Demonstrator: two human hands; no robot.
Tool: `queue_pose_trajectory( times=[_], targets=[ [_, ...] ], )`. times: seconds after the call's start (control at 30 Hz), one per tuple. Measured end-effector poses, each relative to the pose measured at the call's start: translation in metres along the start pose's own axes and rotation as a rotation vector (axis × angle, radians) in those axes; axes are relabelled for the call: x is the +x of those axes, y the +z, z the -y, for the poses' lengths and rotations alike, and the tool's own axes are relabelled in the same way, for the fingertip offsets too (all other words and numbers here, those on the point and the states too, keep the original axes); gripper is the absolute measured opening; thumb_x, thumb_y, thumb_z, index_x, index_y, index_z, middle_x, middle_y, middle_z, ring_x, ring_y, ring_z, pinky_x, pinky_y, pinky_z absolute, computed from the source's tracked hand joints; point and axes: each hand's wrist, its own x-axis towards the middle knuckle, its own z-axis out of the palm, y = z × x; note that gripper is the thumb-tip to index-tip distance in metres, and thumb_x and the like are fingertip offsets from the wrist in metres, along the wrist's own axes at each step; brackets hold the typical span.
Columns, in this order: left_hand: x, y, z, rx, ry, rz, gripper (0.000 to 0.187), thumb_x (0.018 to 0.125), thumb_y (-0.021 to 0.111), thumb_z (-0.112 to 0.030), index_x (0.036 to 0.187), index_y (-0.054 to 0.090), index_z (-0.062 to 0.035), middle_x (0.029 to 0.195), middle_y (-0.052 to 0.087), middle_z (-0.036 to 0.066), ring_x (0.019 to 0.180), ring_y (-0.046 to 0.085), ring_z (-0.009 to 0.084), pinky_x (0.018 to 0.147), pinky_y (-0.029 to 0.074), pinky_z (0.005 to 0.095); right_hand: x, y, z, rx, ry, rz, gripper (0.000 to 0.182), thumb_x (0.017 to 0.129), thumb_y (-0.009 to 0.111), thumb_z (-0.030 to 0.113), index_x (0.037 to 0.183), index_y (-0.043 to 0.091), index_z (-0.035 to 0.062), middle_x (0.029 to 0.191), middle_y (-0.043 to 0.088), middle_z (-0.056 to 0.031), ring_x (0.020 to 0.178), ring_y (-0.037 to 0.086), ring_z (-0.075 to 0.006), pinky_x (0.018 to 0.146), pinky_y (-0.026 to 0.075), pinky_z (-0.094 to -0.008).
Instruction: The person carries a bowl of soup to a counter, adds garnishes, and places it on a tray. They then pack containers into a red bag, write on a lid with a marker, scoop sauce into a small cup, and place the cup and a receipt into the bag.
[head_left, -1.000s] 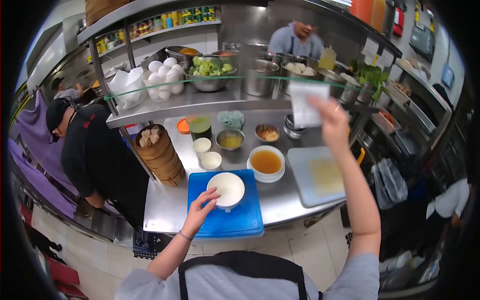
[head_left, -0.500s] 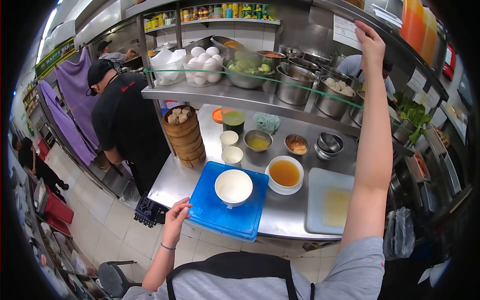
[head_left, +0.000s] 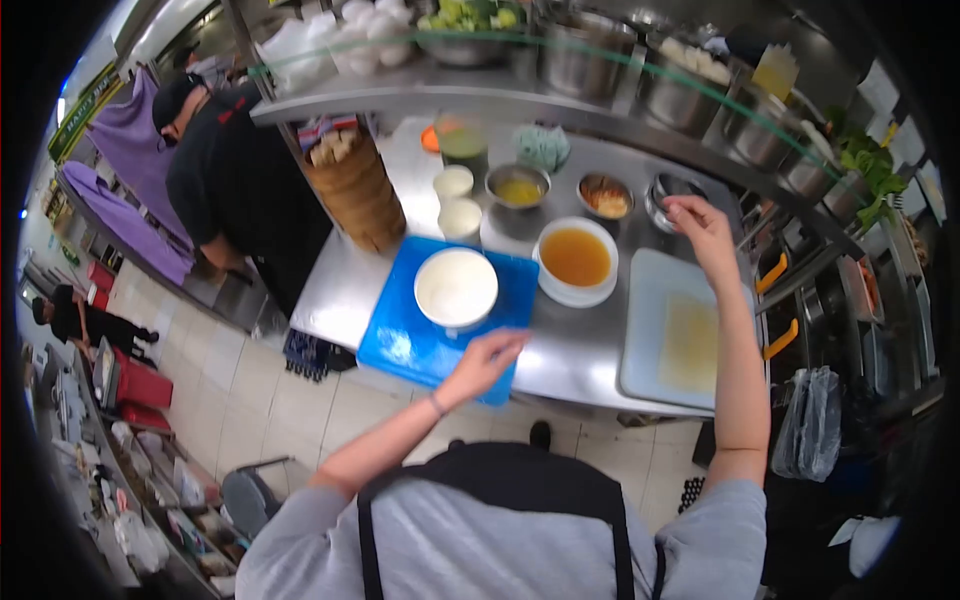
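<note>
My left hand (head_left: 485, 362) hangs over the near right part of a blue lid-like board (head_left: 400, 320), fingers loosely stretched and slightly blurred, with nothing in them. Close above it on the board stands a white bowl (head_left: 456, 287), which looks empty inside. My right hand (head_left: 708, 240) is at the small stacked metal bowls (head_left: 668, 190), its fingertips drawn together and overlapping their near edge; I cannot tell whether it pinches anything. Left of that hand sits a white bowl of amber broth (head_left: 575, 255). Below it lies a pale cutting board (head_left: 650, 340) with a yellowish patch.
Behind are two white cups (head_left: 460, 218), a metal bowl of yellow liquid (head_left: 518, 187), a bowl of browned bits (head_left: 605, 197) and a bamboo steamer stack (head_left: 355, 195). A steel shelf (head_left: 420, 103) with pots and eggs crosses overhead. A person in black (head_left: 245, 190) works at left.
My right hand has come down from the paper slip on the upper rail to the metal bowls. My left hand has left the board's left edge and moved right. The view has tilted down.
</note>
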Motion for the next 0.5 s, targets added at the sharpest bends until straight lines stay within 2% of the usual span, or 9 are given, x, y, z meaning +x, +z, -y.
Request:
queue_pose_trajectory(
  times=[0.07, 0.13, 0.23, 0.27, 0.33, 0.37, 0.43, 0.47, 0.5],
  targets=[
    [0.043, 0.024, -0.002, -0.008, 0.031, -0.153, 0.033, 0.087, 0.05, -0.018, 0.113, 0.051, 0.0022, 0.106, 0.056, 0.014, 0.097, 0.052, 0.0182, 0.082, 0.041, 0.0273, -0.011, -0.003, -0.075, -0.051, 0.166, 0.097, 0.021, 0.083, 0.056, 0.016, 0.099, 0.061, 0.0036, 0.082, 0.059, -0.0009, 0.073, 0.051, -0.0066, 0.063, 0.041, -0.0204],
    [0.092, 0.041, 0.02, 0.161, 0.076, -0.345, 0.038, 0.086, 0.051, -0.022, 0.115, 0.049, 0.0012, 0.105, 0.056, 0.02, 0.1, 0.053, 0.0323, 0.084, 0.042, 0.0338, -0.025, -0.002, -0.164, -0.038, 0.33, 0.234, 0.025, 0.083, 0.057, 0.02, 0.101, 0.06, 0.0032, 0.082, 0.059, -0.0019, 0.071, 0.052, -0.0077, 0.061, 0.042, -0.022],
    [0.171, 0.046, 0.062, 0.182, -0.112, -0.544, 0.043, 0.087, 0.046, -0.031, 0.113, 0.05, 0.0022, 0.111, 0.052, 0.024, 0.105, 0.049, 0.0364, 0.087, 0.04, 0.0376, -0.041, 0.007, -0.223, 0.001, 0.361, 0.284, 0.033, 0.084, 0.057, 0.024, 0.11, 0.055, 0.0046, 0.086, 0.059, -0.0036, 0.074, 0.053, -0.0094, 0.062, 0.045, -0.0231],
    [0.192, 0.042, 0.079, 0.193, -0.157, -0.577, 0.045, 0.088, 0.043, -0.034, 0.113, 0.05, 0.0024, 0.112, 0.051, 0.025, 0.106, 0.049, 0.0367, 0.088, 0.039, 0.0383, -0.046, 0.011, -0.232, 0.099, 0.469, 0.244, 0.041, 0.084, 0.057, 0.028, 0.117, 0.049, 0.006, 0.094, 0.057, -0.0059, 0.081, 0.053, -0.013, 0.067, 0.045, -0.0262],
    [0.233, 0.025, 0.093, 0.085, -0.357, -0.428, 0.048, 0.088, 0.041, -0.038, 0.114, 0.049, 0.0016, 0.112, 0.051, 0.025, 0.106, 0.049, 0.0375, 0.089, 0.038, 0.0375, -0.043, 0.023, -0.237, 0.203, 0.572, 0.207, 0.049, 0.084, 0.057, 0.031, 0.125, 0.042, 0.0074, 0.102, 0.054, -0.0083, 0.088, 0.053, -0.0166, 0.073, 0.046, -0.0293],
    [0.249, 0.019, 0.101, 0.086, -0.366, -0.435, 0.048, 0.088, 0.041, -0.038, 0.114, 0.049, 0.0016, 0.112, 0.051, 0.025, 0.106, 0.049, 0.0375, 0.089, 0.038, 0.0375, -0.041, 0.028, -0.235, 0.251, 0.667, 0.185, 0.057, 0.084, 0.056, 0.033, 0.13, 0.032, 0.0103, 0.111, 0.048, -0.0105, 0.097, 0.049, -0.0209, 0.078, 0.044, -0.0347],
    [0.272, 0.008, 0.125, 0.124, -0.658, -0.211, 0.05, 0.087, 0.042, -0.041, 0.116, 0.048, -0.0003, 0.113, 0.054, 0.019, 0.104, 0.05, 0.035, 0.088, 0.039, 0.0388, -0.036, 0.036, -0.231, 0.381, 0.778, 0.213, 0.073, 0.082, 0.056, 0.04, 0.138, 0.015, 0.0166, 0.121, 0.039, -0.0118, 0.11, 0.041, -0.0286, 0.087, 0.039, -0.0438],
    [0.276, 0.002, 0.139, 0.123, -0.667, -0.217, 0.05, 0.087, 0.042, -0.041, 0.116, 0.048, -0.0003, 0.113, 0.054, 0.019, 0.104, 0.05, 0.035, 0.088, 0.039, 0.0388, -0.034, 0.04, -0.229, 0.383, 0.783, 0.222, 0.073, 0.082, 0.056, 0.04, 0.138, 0.015, 0.0166, 0.121, 0.039, -0.0118, 0.11, 0.041, -0.0286, 0.087, 0.039, -0.0438],
    [0.275, -0.005, 0.145, 0.177, -0.521, -0.053, 0.049, 0.086, 0.044, -0.04, 0.117, 0.048, -0.0025, 0.113, 0.054, 0.015, 0.103, 0.05, 0.0318, 0.086, 0.04, 0.0396, -0.032, 0.045, -0.228, 0.404, 0.796, 0.192, 0.072, 0.082, 0.056, 0.039, 0.138, 0.015, 0.0174, 0.12, 0.04, -0.0102, 0.108, 0.043, -0.0274, 0.087, 0.039, -0.0433]
  ],
)
